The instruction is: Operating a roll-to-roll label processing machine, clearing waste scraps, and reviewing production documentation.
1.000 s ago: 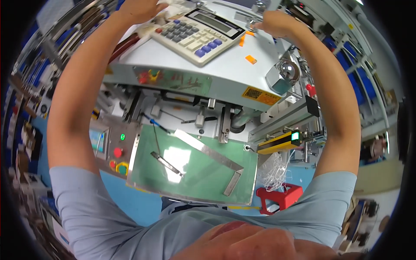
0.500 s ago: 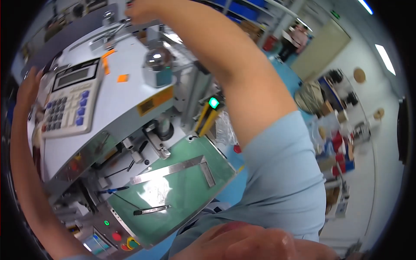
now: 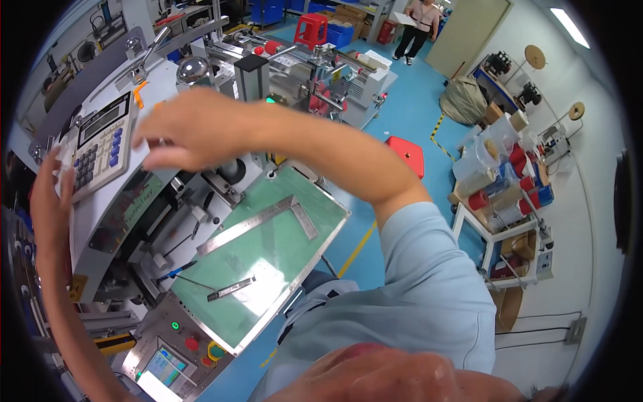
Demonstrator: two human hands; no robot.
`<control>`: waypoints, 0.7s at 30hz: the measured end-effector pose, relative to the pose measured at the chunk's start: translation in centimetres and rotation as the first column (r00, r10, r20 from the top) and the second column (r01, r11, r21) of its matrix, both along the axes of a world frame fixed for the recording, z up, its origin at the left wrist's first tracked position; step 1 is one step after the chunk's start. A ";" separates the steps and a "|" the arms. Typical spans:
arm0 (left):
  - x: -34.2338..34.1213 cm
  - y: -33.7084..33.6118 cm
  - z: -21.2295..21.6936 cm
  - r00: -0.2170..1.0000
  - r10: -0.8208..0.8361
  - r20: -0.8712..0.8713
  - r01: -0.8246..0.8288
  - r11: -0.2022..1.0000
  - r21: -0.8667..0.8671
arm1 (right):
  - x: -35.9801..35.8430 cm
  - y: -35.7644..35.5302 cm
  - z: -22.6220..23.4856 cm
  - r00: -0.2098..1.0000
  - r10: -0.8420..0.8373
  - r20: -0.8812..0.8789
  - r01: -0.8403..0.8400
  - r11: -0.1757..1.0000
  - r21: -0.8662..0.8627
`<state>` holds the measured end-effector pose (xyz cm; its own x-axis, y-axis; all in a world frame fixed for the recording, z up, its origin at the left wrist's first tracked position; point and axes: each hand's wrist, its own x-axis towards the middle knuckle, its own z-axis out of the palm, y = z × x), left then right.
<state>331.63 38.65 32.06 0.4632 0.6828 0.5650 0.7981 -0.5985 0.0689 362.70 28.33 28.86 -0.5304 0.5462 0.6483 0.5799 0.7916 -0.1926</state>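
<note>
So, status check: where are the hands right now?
Left hand on the calculator's left edge. Right hand open, just right of calculator, over machine top. Nothing between them.

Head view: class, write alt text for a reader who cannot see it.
A person's right hand reaches over a white machine top beside a grey desk calculator, while the left hand touches the calculator's near edge. Below lies a green work plate with steel rulers.

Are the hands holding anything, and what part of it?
The left hand grips the calculator at its near left edge. The right hand hovers beside it; whether it holds anything cannot be told.
</note>
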 end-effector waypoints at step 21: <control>7.6 -29.6 -26.7 0.837 -0.498 0.226 0.512 0.569 -0.644 | 4.6 -32.9 -27.9 0.299 -0.823 -0.483 -0.102 0.476 -0.874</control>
<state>339.22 9.05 5.41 0.8460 0.5274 0.0779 0.3751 -0.6927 0.6161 367.30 -4.54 0.96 0.4011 0.8975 -0.1834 -0.0903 -0.1605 -0.9829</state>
